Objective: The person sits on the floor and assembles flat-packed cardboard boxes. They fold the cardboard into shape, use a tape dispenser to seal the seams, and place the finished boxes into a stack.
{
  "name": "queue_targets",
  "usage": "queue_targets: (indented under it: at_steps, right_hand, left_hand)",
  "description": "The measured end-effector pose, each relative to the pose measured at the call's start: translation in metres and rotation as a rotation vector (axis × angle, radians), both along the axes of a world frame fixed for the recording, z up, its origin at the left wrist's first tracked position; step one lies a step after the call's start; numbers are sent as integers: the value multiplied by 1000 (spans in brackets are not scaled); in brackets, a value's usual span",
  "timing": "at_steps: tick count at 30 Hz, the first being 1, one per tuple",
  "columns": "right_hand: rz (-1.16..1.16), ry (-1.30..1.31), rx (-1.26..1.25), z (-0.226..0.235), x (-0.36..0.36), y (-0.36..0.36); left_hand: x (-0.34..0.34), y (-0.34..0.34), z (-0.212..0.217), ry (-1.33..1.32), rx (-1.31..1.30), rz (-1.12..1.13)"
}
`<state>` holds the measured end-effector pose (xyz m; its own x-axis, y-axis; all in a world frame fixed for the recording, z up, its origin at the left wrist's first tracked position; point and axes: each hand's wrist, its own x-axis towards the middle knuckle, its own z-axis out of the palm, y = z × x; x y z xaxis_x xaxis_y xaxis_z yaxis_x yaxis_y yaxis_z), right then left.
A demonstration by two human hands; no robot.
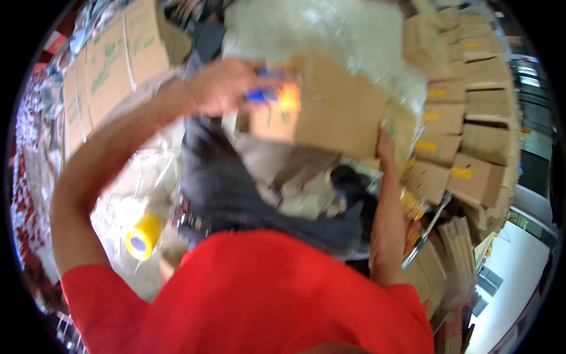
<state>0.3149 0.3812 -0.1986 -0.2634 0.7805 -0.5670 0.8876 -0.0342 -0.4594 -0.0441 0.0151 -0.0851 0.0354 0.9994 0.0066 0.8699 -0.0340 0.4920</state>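
In front of me lies a brown cardboard carton point(339, 109), its left end turned toward my left hand. My left hand point(224, 85) is closed around a blue tool point(262, 94), smeared by motion, that looks like a tape dispenser. A bright orange-yellow patch point(289, 95) shows where the tool meets the carton's left end. At the carton's right edge, my right hand point(385, 146) rests against the cardboard, fingers stretched out and not wrapped round it. My legs in dark trousers point(218, 171) lie below and beside the carton.
A yellow tape roll point(143, 237) lies on the wrapped surface at lower left. A large strapped carton point(115, 62) stands at upper left. Several cartons with yellow tape point(439, 118) are stacked at right, near a metal rod point(424, 236) and flattened cardboard point(457, 248). Clear plastic sheeting point(330, 29) spreads beyond.
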Motion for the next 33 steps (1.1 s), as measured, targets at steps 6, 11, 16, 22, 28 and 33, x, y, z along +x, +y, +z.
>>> queue_targets:
  at_steps: [6,11,16,22,28,33]
  right_hand:
    - [343,611,517,73,-67,-33]
    - [612,870,555,144,-93,-90]
    - [502,731,544,137,-91,-92]
    - [482,800,520,138,-86,-84]
    - [461,796,360,112,-99,-78]
    - [121,378,648,68,-111,-59]
  left_hand:
    - [2,106,77,120,395,51]
    - [16,149,109,181,327,0]
    - [29,183,93,189,290,-44]
    - [-6,132,62,295,-14,-71]
    - [-60,56,15,357,-150,-43]
    - [-82,16,-30,480,-248,-17]
